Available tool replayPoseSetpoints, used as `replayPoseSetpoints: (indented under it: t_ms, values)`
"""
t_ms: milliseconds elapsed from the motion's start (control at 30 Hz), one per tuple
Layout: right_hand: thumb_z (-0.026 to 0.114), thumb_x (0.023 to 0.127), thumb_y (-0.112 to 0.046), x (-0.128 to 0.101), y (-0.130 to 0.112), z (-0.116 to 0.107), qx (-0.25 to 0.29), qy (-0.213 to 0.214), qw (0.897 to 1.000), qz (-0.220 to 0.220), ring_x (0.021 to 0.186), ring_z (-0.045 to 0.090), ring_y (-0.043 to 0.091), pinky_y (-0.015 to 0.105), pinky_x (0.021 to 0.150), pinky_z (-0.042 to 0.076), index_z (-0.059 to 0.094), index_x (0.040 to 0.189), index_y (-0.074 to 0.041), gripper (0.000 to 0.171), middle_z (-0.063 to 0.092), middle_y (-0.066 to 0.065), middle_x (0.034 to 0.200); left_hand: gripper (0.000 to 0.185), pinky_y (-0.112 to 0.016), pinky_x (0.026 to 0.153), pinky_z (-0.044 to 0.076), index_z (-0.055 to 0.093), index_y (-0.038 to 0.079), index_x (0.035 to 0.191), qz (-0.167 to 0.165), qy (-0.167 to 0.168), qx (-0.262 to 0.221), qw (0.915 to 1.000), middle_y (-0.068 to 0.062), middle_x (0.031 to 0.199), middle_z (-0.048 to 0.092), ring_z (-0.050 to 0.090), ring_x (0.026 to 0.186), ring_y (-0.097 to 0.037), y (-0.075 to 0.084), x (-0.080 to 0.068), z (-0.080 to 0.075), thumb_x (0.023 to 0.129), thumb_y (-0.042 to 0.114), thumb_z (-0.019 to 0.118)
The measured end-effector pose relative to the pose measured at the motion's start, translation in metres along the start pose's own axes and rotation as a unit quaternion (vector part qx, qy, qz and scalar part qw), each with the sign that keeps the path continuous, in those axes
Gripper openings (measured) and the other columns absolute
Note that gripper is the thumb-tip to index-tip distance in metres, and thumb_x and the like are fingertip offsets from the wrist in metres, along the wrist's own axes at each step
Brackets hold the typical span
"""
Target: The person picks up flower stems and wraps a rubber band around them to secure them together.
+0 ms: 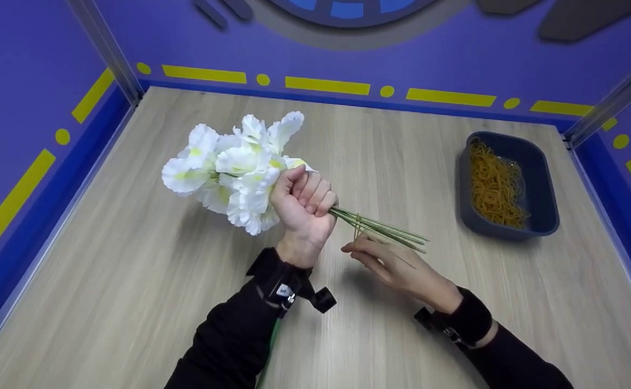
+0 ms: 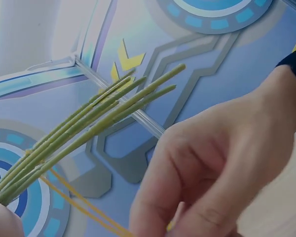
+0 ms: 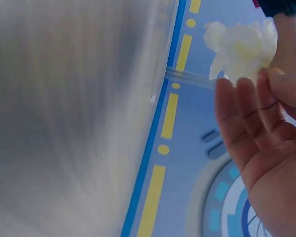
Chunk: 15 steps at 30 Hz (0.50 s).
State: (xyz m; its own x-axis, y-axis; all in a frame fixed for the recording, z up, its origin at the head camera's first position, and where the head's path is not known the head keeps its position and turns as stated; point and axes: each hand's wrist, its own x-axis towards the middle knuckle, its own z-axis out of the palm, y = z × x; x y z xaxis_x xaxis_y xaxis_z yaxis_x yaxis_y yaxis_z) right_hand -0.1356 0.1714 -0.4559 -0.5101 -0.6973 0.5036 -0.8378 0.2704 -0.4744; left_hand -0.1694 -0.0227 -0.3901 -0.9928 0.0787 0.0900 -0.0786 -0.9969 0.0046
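Note:
My left hand grips a bunch of artificial white flowers around the stems, just below the blossoms. The blossoms have yellow centres and point to the left. From the other side of the fist, thin green stems stick out in a loose bundle. A yellow rubber band loops around them near the fist. Below the stems, my right hand pinches the band's far end and holds it stretched away from the bundle. In the right wrist view a white blossom shows behind the right fingers.
A dark grey plastic tub stands at the right of the wooden table. Inside it lies a heap of yellow rubber bands. Blue-purple panels with yellow markings enclose the table's back and sides.

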Motion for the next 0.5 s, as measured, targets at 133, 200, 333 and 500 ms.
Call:
replayPoseSetpoints:
  t_ms: [133, 200, 333, 500]
  values:
    - [0.06, 0.1, -0.003, 0.003, -0.009, 0.004, -0.007, -0.019, 0.999, -0.036, 0.089, 0.062, 0.009, 0.017, 0.08, 0.051, 0.069, 0.112, -0.006, 0.015, 0.065, 0.001, 0.102, 0.041, -0.017, 0.035, 0.014, 0.023, 0.019, 0.057, 0.017, 0.001, 0.008, 0.9998, 0.009, 0.049, 0.016, 0.011, 0.041, -0.005, 0.001, 0.002, -0.002, 0.097, 0.014, 0.031]
    - [0.059, 0.099, -0.001, 0.004, -0.015, 0.002, -0.007, -0.022, 0.999, -0.048, 0.092, 0.063, 0.009, 0.017, 0.082, 0.051, 0.068, 0.11, -0.005, 0.014, 0.065, 0.002, 0.102, 0.041, -0.017, 0.035, 0.013, 0.022, 0.019, 0.057, 0.024, 0.0, 0.011, 0.9996, 0.009, 0.049, 0.015, 0.011, 0.041, -0.005, 0.002, 0.004, -0.003, 0.097, 0.014, 0.031]
    - [0.056, 0.102, -0.003, 0.006, -0.026, -0.004, -0.022, -0.019, 0.998, -0.062, 0.092, 0.064, 0.009, 0.018, 0.083, 0.053, 0.067, 0.109, -0.006, 0.014, 0.065, 0.0, 0.102, 0.041, -0.017, 0.035, 0.013, 0.023, 0.019, 0.057, 0.043, 0.003, 0.021, 0.9989, 0.009, 0.049, 0.015, 0.01, 0.041, -0.005, 0.005, 0.008, -0.007, 0.097, 0.013, 0.032]
    - [0.055, 0.1, 0.0, 0.005, -0.038, -0.009, -0.003, -0.003, 0.999, -0.054, 0.078, 0.062, 0.004, 0.012, 0.071, 0.052, 0.064, 0.107, -0.007, 0.014, 0.062, -0.003, 0.096, 0.042, -0.017, 0.036, 0.012, 0.024, 0.02, 0.057, 0.076, 0.013, 0.059, 0.9953, 0.009, 0.045, 0.022, 0.012, 0.04, -0.004, 0.007, 0.011, -0.01, 0.098, 0.013, 0.031]
